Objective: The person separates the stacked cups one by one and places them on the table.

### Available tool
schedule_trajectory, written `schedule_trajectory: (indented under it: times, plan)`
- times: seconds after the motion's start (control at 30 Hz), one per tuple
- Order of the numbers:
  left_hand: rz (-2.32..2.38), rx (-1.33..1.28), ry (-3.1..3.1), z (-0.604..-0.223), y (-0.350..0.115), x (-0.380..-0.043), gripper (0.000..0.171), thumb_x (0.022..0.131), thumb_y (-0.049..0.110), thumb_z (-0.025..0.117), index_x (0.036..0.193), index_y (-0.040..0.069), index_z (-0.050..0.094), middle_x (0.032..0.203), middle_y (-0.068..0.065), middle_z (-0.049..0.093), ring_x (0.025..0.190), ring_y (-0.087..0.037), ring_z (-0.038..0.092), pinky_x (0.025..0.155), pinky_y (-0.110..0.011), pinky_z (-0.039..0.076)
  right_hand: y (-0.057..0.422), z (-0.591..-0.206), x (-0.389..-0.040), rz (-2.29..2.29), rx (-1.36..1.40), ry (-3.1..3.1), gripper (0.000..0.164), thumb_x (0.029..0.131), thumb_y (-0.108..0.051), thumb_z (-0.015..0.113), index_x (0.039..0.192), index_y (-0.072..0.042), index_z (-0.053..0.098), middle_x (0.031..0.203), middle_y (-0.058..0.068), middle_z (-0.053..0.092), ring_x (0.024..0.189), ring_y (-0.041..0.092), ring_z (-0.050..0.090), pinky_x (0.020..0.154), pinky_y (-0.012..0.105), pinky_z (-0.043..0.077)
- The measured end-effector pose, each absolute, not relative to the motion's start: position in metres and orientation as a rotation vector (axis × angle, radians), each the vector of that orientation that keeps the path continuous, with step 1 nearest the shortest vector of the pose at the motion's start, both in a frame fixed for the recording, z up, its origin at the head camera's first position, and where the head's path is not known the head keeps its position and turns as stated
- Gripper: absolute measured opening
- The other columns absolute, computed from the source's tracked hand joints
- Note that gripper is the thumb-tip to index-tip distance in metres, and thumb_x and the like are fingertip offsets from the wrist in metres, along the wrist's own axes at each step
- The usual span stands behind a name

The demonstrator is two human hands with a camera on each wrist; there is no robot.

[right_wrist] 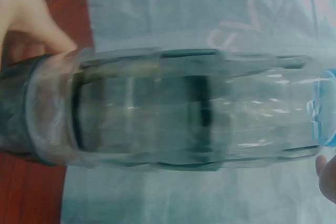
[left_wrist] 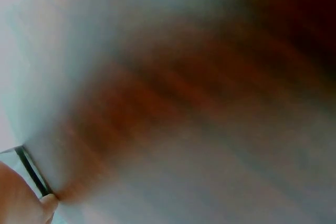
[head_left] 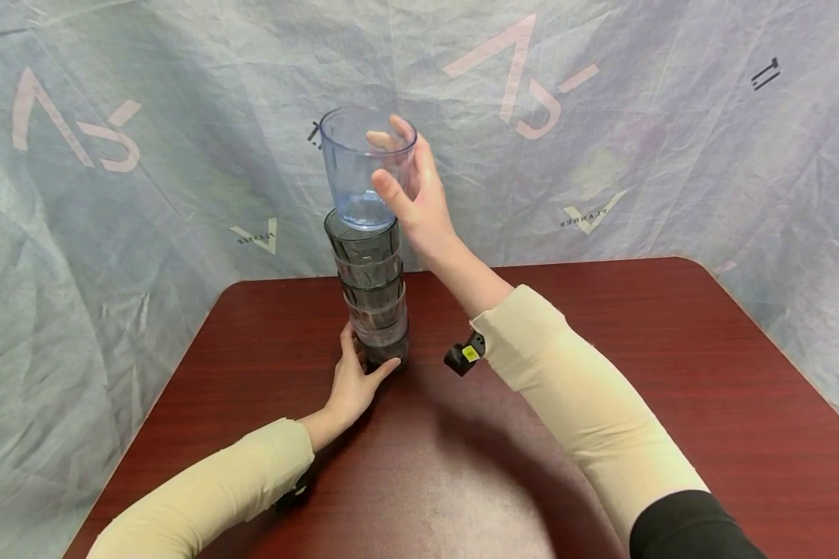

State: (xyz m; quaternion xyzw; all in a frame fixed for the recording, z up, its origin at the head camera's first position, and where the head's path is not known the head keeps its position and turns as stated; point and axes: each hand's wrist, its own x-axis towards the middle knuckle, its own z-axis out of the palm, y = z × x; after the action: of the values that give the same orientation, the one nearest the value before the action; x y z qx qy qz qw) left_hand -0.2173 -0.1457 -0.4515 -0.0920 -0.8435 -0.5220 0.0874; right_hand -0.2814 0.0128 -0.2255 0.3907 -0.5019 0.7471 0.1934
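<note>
While the left hand (head_left: 349,387) grips the grey cup stack (head_left: 369,270) low down, the right hand (head_left: 424,206) holds the blue cup (head_left: 352,175) above it, at the stack's mouth; seating is unclear, so apparent nesting calls for careful centring.

A table (head_left: 705,373) with a dark red-brown top, streaked like wood grain, fills much of the lower half of the head view; its far corners are rounded and its sides spread outward toward the bottom. Standing directly on it, just left of centre, I see a tall tower of see-through greyish tumblers (head_left: 372,283), nested one in another. Across the tabletop, right of bottom centre, falls a long dark shadow (head_left: 517,458).
</note>
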Motion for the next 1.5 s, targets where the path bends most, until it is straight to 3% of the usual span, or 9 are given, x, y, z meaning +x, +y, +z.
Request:
schedule_trajectory:
  times: [0.07,0.13,0.2,0.6,0.93,1.1,1.23,1.33,1.5]
  plan:
    - [-1.553,-0.279,-2.51,-0.451,-0.145,-0.217,0.092,0.088,0.023,0.075,0.151,0.018,0.009,0.138,-0.02,0.046,0.12,-0.035,0.053,0.099,-0.05,0.043,0.016,-0.22,-0.279,2.122,1.05,-1.361,0.092,0.085,-0.046,0.073,0.143,0.007,0.026,0.134,0.025,0.049,0.118,0.026,0.049,0.099,0.032,0.039]
    - [-1.551,-0.28,-2.511,-0.451,-0.144,-0.217,0.092,0.088,0.023,0.075,0.152,0.018,0.009,0.138,-0.02,0.046,0.12,-0.035,0.053,0.099,-0.049,0.043,0.021,-0.216,-0.276,2.139,1.001,-1.333,0.116,0.067,-0.067,0.076,0.143,0.006,0.027,0.133,0.023,0.05,0.114,0.025,0.05,0.096,0.032,0.042]
    - [-1.554,-0.281,-2.513,-0.45,-0.143,-0.217,0.092,0.088,0.022,0.075,0.152,0.018,0.009,0.138,-0.021,0.045,0.12,-0.035,0.053,0.1,-0.049,0.043,0.027,-0.215,-0.274,2.136,0.967,-1.327,0.123,0.061,-0.072,0.076,0.143,0.005,0.027,0.132,0.022,0.051,0.112,0.026,0.05,0.091,0.032,0.043]
    - [-1.517,-0.288,-2.498,-0.45,-0.143,-0.217,0.094,0.086,0.024,0.077,0.152,0.016,0.01,0.138,-0.025,0.045,0.119,-0.039,0.053,0.095,-0.054,0.044,0.072,-0.255,-0.287,2.029,0.874,-1.421,0.112,0.069,-0.068,0.075,0.141,0.005,0.029,0.132,0.022,0.05,0.118,0.024,0.049,0.086,0.03,0.044]
    - [-1.531,-0.292,-2.483,-0.453,-0.144,-0.218,0.094,0.086,0.023,0.077,0.152,0.018,0.01,0.138,-0.023,0.045,0.121,-0.038,0.052,0.096,-0.054,0.044,0.105,-0.302,-0.295,1.872,0.803,-1.619,0.108,0.076,-0.063,0.071,0.143,0.008,0.027,0.135,0.028,0.047,0.12,0.038,0.047,0.102,0.033,0.036]
    - [-1.521,-0.3,-2.483,-0.452,-0.144,-0.218,0.094,0.086,0.023,0.077,0.152,0.017,0.009,0.14,-0.024,0.044,0.122,-0.038,0.051,0.096,-0.055,0.044,0.116,-0.332,-0.297,1.904,0.715,-1.722,0.106,0.076,-0.057,0.075,0.145,0.008,0.025,0.138,0.029,0.045,0.123,0.042,0.044,0.095,0.031,0.04]
    - [-1.523,-0.302,-2.49,-0.452,-0.144,-0.217,0.094,0.087,0.023,0.076,0.152,0.017,0.009,0.14,-0.024,0.044,0.123,-0.038,0.051,0.096,-0.055,0.044,0.12,-0.347,-0.29,1.924,0.637,-1.826,0.078,0.089,-0.019,0.073,0.144,0.01,0.025,0.139,0.031,0.043,0.125,0.044,0.042,0.093,0.037,0.042]
    - [-1.519,-0.308,-2.491,-0.452,-0.144,-0.217,0.094,0.087,0.023,0.076,0.152,0.017,0.009,0.14,-0.025,0.044,0.122,-0.04,0.051,0.095,-0.056,0.044,0.122,-0.354,-0.283,1.944,0.567,-1.903,0.068,0.088,0.008,0.066,0.142,0.011,0.025,0.138,0.031,0.043,0.124,0.045,0.042,0.095,0.04,0.042]
    - [-1.515,-0.31,-2.486,-0.452,-0.143,-0.216,0.094,0.087,0.023,0.076,0.152,0.018,0.009,0.139,-0.025,0.044,0.122,-0.04,0.051,0.094,-0.056,0.044,0.127,-0.373,-0.281,1.946,0.476,-2.024,0.07,0.085,0.009,0.068,0.142,0.009,0.026,0.138,0.032,0.043,0.126,0.045,0.041,0.1,0.045,0.04]
